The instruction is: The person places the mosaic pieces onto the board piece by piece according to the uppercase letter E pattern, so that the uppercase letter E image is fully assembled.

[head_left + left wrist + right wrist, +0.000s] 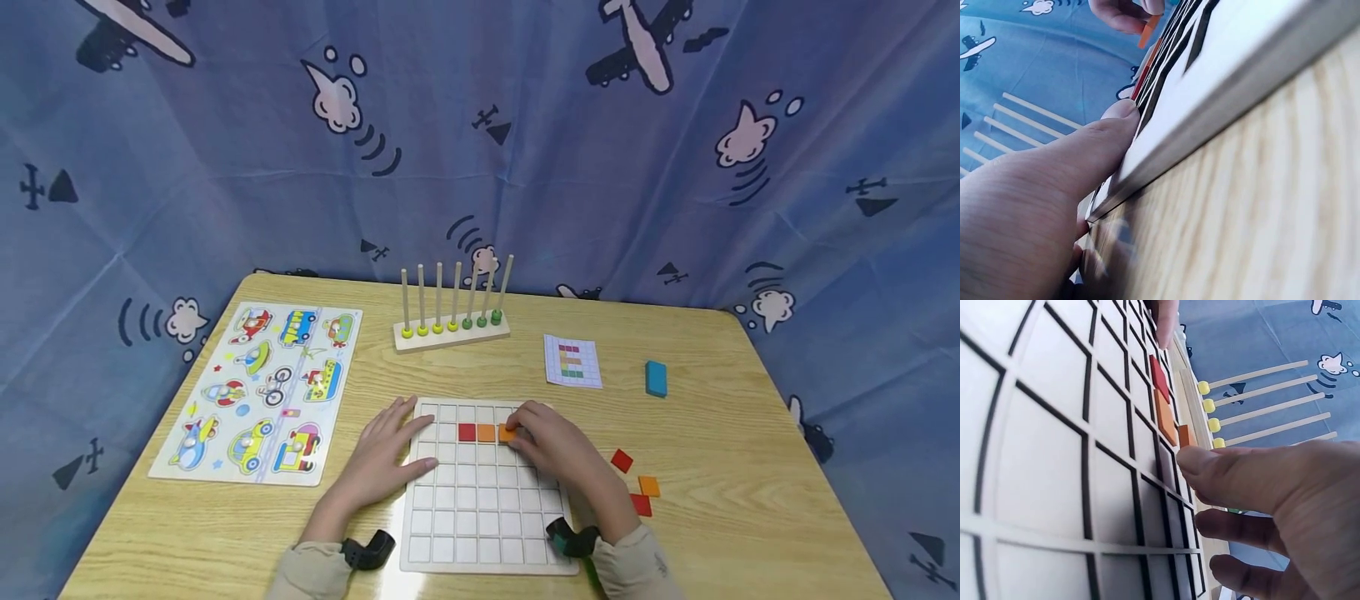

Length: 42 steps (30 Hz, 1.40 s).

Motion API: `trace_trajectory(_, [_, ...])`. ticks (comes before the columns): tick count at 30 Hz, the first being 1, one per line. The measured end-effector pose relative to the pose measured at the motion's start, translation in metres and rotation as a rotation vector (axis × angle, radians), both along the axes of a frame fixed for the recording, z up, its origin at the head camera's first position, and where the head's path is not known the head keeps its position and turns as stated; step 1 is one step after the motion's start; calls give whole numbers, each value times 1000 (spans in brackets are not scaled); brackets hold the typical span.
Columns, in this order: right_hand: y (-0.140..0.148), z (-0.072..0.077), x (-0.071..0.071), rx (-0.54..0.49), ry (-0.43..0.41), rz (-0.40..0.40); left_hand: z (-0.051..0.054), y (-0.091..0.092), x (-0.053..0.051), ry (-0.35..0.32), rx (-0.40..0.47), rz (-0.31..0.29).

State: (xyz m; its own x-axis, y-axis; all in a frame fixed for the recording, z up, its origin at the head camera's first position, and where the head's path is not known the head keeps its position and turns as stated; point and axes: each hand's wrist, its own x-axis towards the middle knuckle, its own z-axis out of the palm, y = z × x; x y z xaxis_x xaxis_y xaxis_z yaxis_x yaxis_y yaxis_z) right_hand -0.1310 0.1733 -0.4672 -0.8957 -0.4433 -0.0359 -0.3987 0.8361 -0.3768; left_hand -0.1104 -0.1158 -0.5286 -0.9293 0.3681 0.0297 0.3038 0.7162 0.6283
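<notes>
An orange tile [505,434] is pinched by the right hand [552,442] over the grid board [488,523].
It is held just right of a placed orange square [486,432], square in shape, nearly parallel to the board; the board's left edge is touched by the left hand [378,457], fingers spread. The wooden tabletop [727,433] is backed by a blue airplane-print curtain [555,217].

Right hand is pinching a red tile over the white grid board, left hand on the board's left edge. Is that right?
Not quite: the right hand is pinching an orange tile, not a red one, over the white grid board; the head view shows it. The left hand is on the board's left edge.
</notes>
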Motion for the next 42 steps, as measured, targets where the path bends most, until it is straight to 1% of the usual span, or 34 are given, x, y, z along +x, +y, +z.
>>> trace_trajectory(5, [-1, -3, -1, 23, 6, 1, 0, 1, 0, 2, -4, -3])
trace_trajectory(8, [-2, -4, -2, 39, 14, 16, 0, 1, -1, 1, -4, -4])
trace_trajectory(16, [-5, -4, -2, 79, 17, 20, -1, 1, -1, 19, -1, -2])
trace_trajectory(21, [-6, -3, -2, 87, 28, 17, -1, 1, -1, 26, 0, -1])
trace_trajectory(32, [-7, -4, -4, 93, 82, 63, 1, 0, 0, 14, 3, 3])
trace_trajectory(42, [-10, -9, -5, 71, 74, 34, 0, 0, 0, -4, -9, 1])
